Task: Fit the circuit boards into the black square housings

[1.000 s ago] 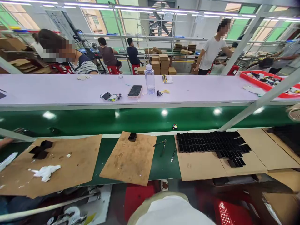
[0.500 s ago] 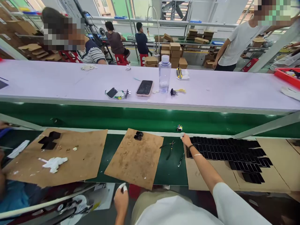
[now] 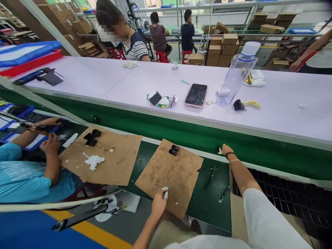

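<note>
My right hand [image 3: 227,149] reaches forward onto the green strip below the shelf. Its fingers close on a small electronic part [image 3: 220,150], white and black, partly hidden by them. Over the near edge of a stained cardboard sheet [image 3: 166,180], my left hand [image 3: 159,203] is curled closed, with white covers on its fingertips; whether anything is inside is hidden. Two small black housings [image 3: 173,150] sit at the sheet's far end. Pliers [image 3: 211,173] and tweezers [image 3: 224,194] rest on the green table to the right.
Rows of black housings [image 3: 282,197] fill the right side, partly behind my right arm. The shelf holds a phone [image 3: 196,95], a tilted clear bottle [image 3: 237,77], a plug with yellow wires [image 3: 238,105] and an opened circuit assembly [image 3: 160,100]. A co-worker in blue [image 3: 28,169] works at left.
My right hand has moved forward onto the small electronic part and closed on it. My left hand has risen to the cardboard's near edge. The view has turned left.
</note>
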Demonstrator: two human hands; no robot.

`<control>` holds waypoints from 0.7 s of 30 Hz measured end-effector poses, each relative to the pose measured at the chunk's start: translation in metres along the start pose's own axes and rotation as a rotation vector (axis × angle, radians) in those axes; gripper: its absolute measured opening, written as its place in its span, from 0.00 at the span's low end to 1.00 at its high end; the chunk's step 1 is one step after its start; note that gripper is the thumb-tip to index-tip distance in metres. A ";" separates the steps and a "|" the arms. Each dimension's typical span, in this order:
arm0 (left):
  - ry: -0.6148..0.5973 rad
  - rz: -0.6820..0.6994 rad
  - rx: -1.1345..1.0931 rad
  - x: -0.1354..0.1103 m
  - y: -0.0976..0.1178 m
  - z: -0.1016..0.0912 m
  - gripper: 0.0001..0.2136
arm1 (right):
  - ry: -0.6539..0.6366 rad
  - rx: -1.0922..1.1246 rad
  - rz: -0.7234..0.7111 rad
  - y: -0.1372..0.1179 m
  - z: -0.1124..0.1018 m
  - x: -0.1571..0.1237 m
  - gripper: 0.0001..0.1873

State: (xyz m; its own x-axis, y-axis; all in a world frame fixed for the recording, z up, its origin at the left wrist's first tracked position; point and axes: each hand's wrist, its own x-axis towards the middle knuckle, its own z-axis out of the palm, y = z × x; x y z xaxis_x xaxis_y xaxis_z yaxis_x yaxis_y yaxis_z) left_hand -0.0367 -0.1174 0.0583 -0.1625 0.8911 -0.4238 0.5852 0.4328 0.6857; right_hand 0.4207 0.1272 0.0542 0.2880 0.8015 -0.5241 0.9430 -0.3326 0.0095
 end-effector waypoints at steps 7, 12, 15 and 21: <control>0.059 -0.004 -0.110 0.115 0.079 0.013 0.43 | 0.107 -0.107 -0.044 -0.017 0.019 -0.010 0.22; 0.105 -0.005 -0.173 0.178 0.114 0.024 0.44 | 0.126 -0.117 -0.158 -0.028 0.025 -0.009 0.18; 0.109 0.009 -0.201 0.185 0.117 0.025 0.34 | 0.124 -0.069 -0.181 -0.035 0.026 -0.007 0.18; 0.142 0.061 -0.222 0.130 0.105 0.013 0.27 | 0.108 0.216 -0.188 -0.045 0.023 -0.002 0.18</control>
State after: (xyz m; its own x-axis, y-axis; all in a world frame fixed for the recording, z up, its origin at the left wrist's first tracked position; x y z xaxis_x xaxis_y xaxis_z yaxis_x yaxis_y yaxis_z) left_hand 0.0138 0.0417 0.0672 -0.2514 0.9198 -0.3012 0.4112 0.3832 0.8271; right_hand 0.3740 0.1292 0.0355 0.1392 0.9033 -0.4059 0.9274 -0.2626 -0.2663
